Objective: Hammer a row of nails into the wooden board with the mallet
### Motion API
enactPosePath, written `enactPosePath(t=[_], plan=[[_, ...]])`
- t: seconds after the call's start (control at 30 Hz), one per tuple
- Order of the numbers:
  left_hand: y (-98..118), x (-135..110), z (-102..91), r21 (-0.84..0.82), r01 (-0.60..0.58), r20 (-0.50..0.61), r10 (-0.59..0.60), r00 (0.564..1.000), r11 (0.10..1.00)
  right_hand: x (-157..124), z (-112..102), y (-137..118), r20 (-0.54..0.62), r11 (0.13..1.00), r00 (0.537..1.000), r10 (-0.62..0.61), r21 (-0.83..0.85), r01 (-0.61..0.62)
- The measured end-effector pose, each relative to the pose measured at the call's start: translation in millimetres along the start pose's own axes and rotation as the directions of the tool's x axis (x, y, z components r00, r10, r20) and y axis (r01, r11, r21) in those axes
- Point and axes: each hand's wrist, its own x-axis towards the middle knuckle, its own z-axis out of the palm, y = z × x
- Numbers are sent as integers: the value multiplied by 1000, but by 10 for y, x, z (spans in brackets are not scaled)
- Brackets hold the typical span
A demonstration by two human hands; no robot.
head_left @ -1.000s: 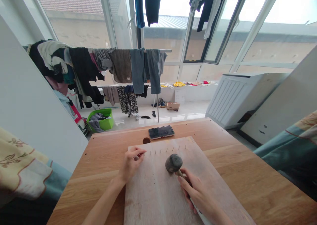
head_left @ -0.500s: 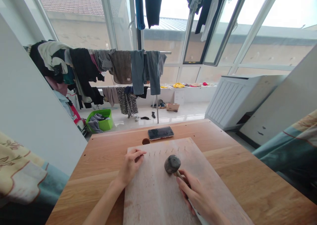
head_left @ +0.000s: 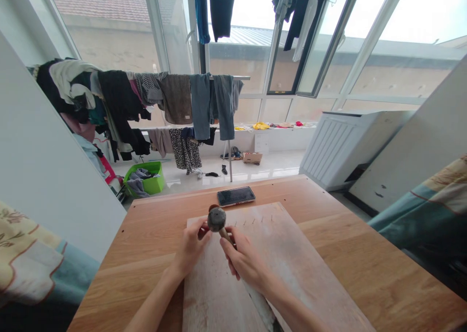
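My right hand (head_left: 242,256) is wrapped round the handle of a mallet with a dark, worn, rounded head (head_left: 216,219). The head is held over the top left part of a pale wooden board (head_left: 226,293), right beside my left hand (head_left: 193,242). The thumb and fingers of my left hand are pinched together at the board's upper left edge; whatever is between them is hidden. Several thin nails (head_left: 253,221) stand upright in a row along the board's far edge. The mallet's head covers the left end of that row.
The board lies on a wooden table (head_left: 346,239). Beyond it a phone (head_left: 236,196) lies near the table's far edge, next to a round hole partly behind the mallet. Farther off are a laundry rack (head_left: 241,78), a green basket (head_left: 155,183) and a white cabinet (head_left: 335,144).
My right hand has carried the mallet left and away from me, from the board's middle to beside my left hand. My left hand has stayed nearly in place, still pinched.
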Motion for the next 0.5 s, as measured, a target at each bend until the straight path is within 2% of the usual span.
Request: enactPosePath(t=[0.27, 0.37, 0.43, 0.5], plan=[[-17, 14, -1, 10, -11, -11, 11, 1000, 1000, 78, 54, 107, 1, 997, 1000, 6, 74, -6], [-74, 9, 6, 7, -25, 7, 25, 1000, 1000, -18, 3, 121, 2, 987, 1000, 31, 155, -31], [-116, 2, 13, 40, -36, -9, 36, 999, 999, -187, -74, 165, -64, 977, 998, 30, 212, -16], [-139, -2, 19, 85, -46, -33, 49, 998, 995, -414, -189, 251, -177, 967, 983, 55, 255, -8]])
